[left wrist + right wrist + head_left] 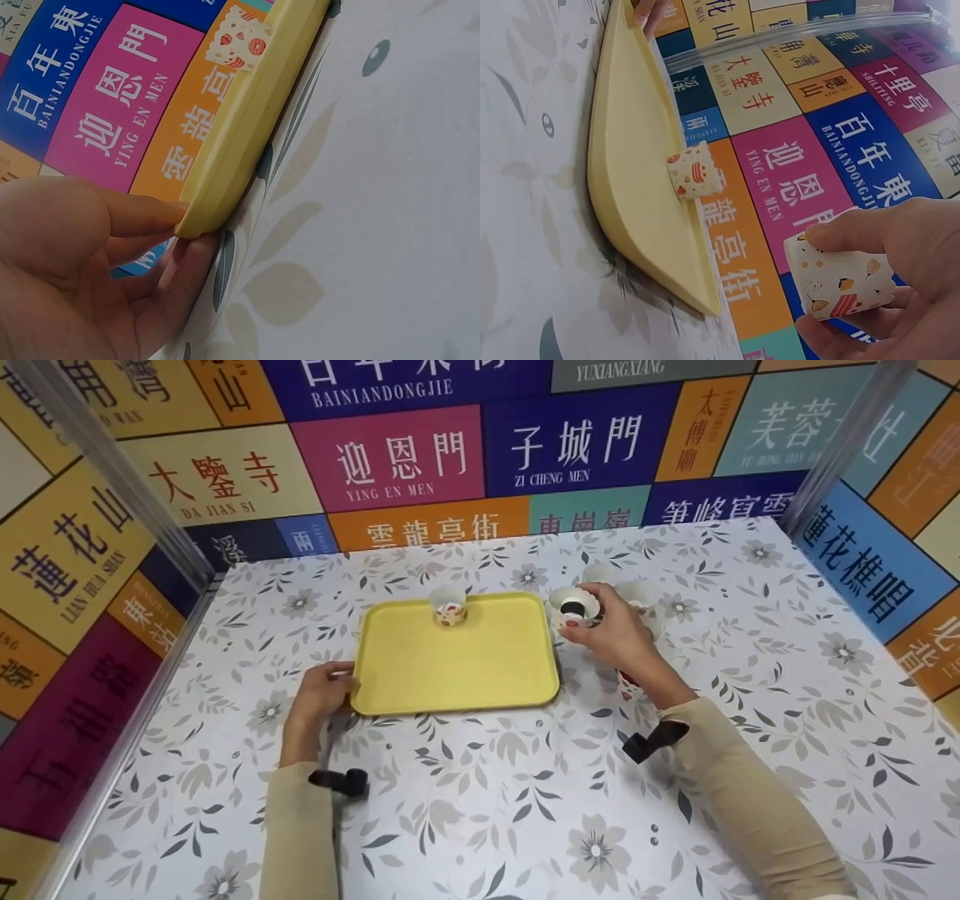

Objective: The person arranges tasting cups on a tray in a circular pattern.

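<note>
A yellow tray lies on the table, and my left hand pinches its left edge. The left wrist view shows the thumb on top of the rim with fingers underneath. Near the tray's back edge stands a small patterned paper cup. Just off the tray's right side, my right hand grips another patterned paper cup between thumb and fingers. A dark oval patch shows inside that cup in the head view. More cups stand behind the right hand, partly hidden by it.
One pale cup stands behind the right hand; part of another patterned cup shows below it. A floral cloth covers the table. Walls of coloured sign panels rise at the back and sides.
</note>
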### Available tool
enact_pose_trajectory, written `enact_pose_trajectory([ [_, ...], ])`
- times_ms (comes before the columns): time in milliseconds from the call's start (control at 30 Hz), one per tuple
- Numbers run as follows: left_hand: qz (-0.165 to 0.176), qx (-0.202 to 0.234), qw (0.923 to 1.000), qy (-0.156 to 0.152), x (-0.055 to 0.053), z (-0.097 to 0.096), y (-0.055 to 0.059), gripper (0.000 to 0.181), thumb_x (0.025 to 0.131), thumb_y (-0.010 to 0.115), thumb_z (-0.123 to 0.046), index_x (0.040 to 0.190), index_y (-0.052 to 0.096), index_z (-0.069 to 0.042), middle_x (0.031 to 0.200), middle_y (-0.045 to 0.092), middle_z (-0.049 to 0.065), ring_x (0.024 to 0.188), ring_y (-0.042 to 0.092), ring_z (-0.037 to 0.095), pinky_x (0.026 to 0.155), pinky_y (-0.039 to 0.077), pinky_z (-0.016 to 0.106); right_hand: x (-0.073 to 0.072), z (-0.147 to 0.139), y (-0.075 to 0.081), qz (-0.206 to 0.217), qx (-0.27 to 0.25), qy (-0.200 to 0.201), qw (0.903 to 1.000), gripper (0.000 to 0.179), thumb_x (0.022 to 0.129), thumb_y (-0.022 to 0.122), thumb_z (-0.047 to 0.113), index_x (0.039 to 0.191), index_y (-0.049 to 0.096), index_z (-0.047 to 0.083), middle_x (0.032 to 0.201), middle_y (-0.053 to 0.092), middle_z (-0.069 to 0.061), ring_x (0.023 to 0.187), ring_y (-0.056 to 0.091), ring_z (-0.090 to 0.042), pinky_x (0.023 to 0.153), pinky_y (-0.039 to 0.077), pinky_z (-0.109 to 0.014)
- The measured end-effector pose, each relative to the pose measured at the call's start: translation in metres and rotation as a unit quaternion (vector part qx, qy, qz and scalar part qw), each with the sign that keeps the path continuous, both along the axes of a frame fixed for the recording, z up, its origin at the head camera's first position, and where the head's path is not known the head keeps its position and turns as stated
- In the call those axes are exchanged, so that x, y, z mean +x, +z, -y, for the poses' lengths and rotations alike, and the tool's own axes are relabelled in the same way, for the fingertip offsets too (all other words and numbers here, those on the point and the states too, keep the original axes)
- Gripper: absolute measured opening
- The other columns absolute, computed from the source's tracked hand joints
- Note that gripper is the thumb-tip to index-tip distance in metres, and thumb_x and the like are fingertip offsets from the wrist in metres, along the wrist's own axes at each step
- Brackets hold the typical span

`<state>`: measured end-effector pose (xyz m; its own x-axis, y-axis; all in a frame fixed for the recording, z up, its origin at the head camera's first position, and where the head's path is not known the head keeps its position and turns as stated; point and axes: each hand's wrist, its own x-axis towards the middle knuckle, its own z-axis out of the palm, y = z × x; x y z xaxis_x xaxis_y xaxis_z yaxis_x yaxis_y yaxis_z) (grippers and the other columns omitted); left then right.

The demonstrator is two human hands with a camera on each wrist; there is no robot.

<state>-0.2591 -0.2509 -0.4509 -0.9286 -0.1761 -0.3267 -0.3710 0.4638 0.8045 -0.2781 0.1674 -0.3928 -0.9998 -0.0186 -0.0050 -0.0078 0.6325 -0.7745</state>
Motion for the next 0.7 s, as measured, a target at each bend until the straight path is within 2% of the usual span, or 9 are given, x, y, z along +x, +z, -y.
enact_pose_trajectory([
  [267, -0.012, 0.005, 0.9999, 0.001, 0.003, 0.0, -0.005, 0.047, 0.097, 0.053, -0.007, 0.143, 0.052, 0.001, 0.136, 0.058, 0.028, 0.085, 0.068, 0.016, 0.067, 0.056, 0.024, -0.008, 0.024, -0.004, -0.005, -0.015, 0.022, 0.9996, 0.071, 0.087, 0.077, 0.023, 0.147, 0.042, 0.011, 0.136, 0.057, -0.013, 0.109, 0.055, -0.024, 0.089, 0.047, -0.036],
  [367, -0.007, 0.004, 1.0, 0.001, 0.003, -0.001, -0.007, 0.047, 0.097, 0.053, -0.008, 0.143, 0.052, 0.001, 0.135, 0.058, 0.028, 0.084, 0.067, 0.015, 0.066, 0.056, 0.024, -0.012, 0.034, -0.006, -0.01, -0.004, 0.02, 0.9997, 0.071, 0.086, 0.079, 0.025, 0.147, 0.043, 0.013, 0.138, 0.058, -0.013, 0.112, 0.056, -0.025, 0.093, 0.047, -0.038],
  [533, -0.004, 0.006, 1.0, 0.005, 0.002, -0.001, -0.004, 0.046, 0.097, 0.052, -0.008, 0.143, 0.052, 0.0, 0.135, 0.059, 0.028, 0.08, 0.066, 0.013, 0.065, 0.055, 0.023, -0.017, 0.046, -0.006, -0.016, 0.007, 0.032, 0.9993, 0.074, 0.086, 0.079, 0.024, 0.148, 0.042, 0.012, 0.14, 0.058, -0.016, 0.121, 0.058, -0.03, 0.101, 0.048, -0.044],
  [700, -0.005, 0.0, 1.0, 0.001, 0.001, -0.003, 0.002, 0.046, 0.098, 0.051, -0.009, 0.143, 0.052, 0.0, 0.134, 0.06, 0.027, 0.082, 0.066, 0.014, 0.066, 0.055, 0.022, -0.024, 0.054, -0.007, -0.009, 0.013, 0.049, 0.9987, 0.072, 0.086, 0.079, 0.025, 0.147, 0.043, 0.012, 0.136, 0.061, -0.015, 0.115, 0.058, -0.028, 0.097, 0.049, -0.044],
])
